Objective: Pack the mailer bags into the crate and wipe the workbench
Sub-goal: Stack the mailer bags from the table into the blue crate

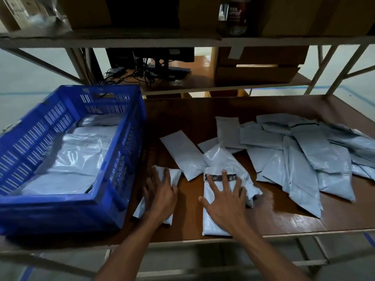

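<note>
My left hand [161, 194] lies flat, fingers loose, on a small mailer bag [175, 173] just beside the blue crate [60, 207], which already holds bags [77, 159]. My right hand [226, 201] is spread open, pressing a longer bag [215, 226] whose end nears the table's [274, 220] front edge. Bare wood shows between my hands. The loose pile [304, 159] fills the right side, reaching toward the right edge.

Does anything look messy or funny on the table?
Yes. The mailer bags on the right of the workbench lie in a jumbled heap, overlapping at all angles. The bag under the right hand looks crumpled, its dark strip showing.
</note>
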Motion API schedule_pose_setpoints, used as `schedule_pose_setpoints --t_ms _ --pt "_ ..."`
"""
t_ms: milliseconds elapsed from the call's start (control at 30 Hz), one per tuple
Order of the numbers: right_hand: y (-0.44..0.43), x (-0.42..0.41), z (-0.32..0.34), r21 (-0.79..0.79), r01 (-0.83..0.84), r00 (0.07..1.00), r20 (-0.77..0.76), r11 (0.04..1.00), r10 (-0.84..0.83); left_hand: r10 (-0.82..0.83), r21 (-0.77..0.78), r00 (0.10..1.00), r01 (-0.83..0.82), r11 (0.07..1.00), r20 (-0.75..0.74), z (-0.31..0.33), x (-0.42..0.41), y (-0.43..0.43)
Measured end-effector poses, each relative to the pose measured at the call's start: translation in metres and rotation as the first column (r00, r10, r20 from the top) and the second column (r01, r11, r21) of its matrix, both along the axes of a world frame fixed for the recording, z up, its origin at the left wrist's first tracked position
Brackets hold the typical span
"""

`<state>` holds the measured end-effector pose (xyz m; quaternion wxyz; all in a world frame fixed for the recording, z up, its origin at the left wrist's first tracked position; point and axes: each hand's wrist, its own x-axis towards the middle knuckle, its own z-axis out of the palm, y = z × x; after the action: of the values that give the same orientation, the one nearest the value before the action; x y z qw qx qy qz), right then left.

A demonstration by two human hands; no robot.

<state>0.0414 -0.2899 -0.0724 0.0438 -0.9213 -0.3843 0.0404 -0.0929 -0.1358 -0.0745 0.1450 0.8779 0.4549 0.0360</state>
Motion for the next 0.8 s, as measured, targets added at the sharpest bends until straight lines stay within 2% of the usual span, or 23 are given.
schedule_pose_setpoints --t_ms 200,300,367,433,500,567,667,733,800 --pt "0.012 -0.008 0.002 0.056 -0.056 0.997 -0.041 0.997 0.059 -0.033 -0.049 0.999 0.032 0.998 -0.025 -0.002 -0.011 -0.01" --pt "0.017 -0.013 0.01 0.154 -0.138 0.988 0.088 0.978 0.126 -0.046 -0.081 0.999 0.045 0.996 -0.013 0.006 -0.014 -0.01" --pt "0.02 -0.014 0.018 0.221 -0.21 0.97 0.173 0.952 0.173 -0.019 -0.137 0.998 0.026 0.99 0.057 0.023 -0.015 -0.012" --pt "0.027 -0.01 0.034 0.295 -0.284 0.945 0.246 0.912 0.214 -0.052 -0.142 0.987 0.074 0.987 0.154 0.051 -0.015 -0.014" --pt "0.043 0.002 0.057 0.378 -0.342 0.931 0.264 0.861 0.254 -0.074 -0.11 0.96 0.107 0.988 0.272 0.088 -0.015 -0.014" --pt "0.069 0.013 0.088 0.486 -0.38 0.925 0.205 0.787 0.32 -0.07 -0.001 0.897 0.078 0.997 0.437 0.13 -0.016 -0.011" --pt "0.119 0.02 0.147 0.632 -0.467 0.859 0.16 0.619 0.486 -0.095 0.184 0.786 -0.024 0.983 0.612 0.191 -0.028 0.012" --pt "0.159 0.018 0.184 0.666 -0.538 0.789 0.18 0.517 0.588 -0.033 0.222 0.751 -0.153 0.963 0.659 0.22 -0.038 0.044" --pt "0.204 0.013 0.214 0.667 -0.598 0.705 0.171 0.445 0.689 0.111 0.208 0.781 -0.296 0.932 0.615 0.233 -0.047 0.086"
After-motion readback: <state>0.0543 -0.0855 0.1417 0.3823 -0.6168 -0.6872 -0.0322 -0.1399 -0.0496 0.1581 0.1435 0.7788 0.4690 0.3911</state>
